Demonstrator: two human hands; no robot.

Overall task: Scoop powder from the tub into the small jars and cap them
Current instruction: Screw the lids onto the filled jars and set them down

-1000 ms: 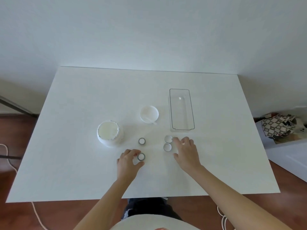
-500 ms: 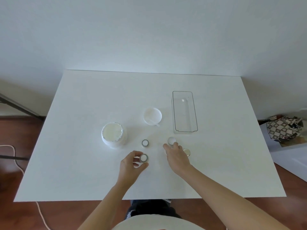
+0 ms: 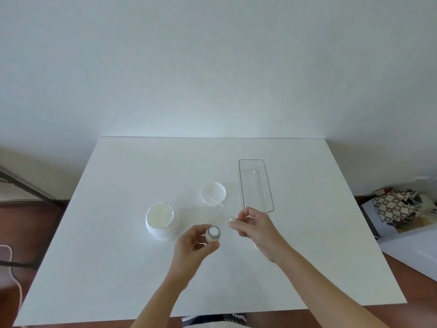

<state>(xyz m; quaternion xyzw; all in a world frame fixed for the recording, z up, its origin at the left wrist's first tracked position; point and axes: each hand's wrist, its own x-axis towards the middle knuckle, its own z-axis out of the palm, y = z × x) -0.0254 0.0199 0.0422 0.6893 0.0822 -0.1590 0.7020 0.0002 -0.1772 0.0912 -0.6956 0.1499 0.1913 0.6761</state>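
My left hand [image 3: 192, 242] holds a small jar [image 3: 213, 233] lifted off the white table [image 3: 118, 233]; its open mouth shows white powder inside. To the right of it, my right hand [image 3: 256, 227] pinches a small cap [image 3: 231, 218] between thumb and fingertips, a short gap from the jar. The open white powder tub [image 3: 162, 220] stands just left of my left hand. The other small jar and cap are hidden behind my hands.
The tub's white lid [image 3: 213, 193] lies upside down behind the hands with a small scoop [image 3: 216, 202] in it. A clear rectangular tray [image 3: 255, 185] stands at the right of it. A patterned bag [image 3: 399, 207] lies on the floor at the right.
My left hand has lifted the powder-filled jar off the table. My right hand has picked up a cap and brought it up beside the jar. The camera has tilted up.
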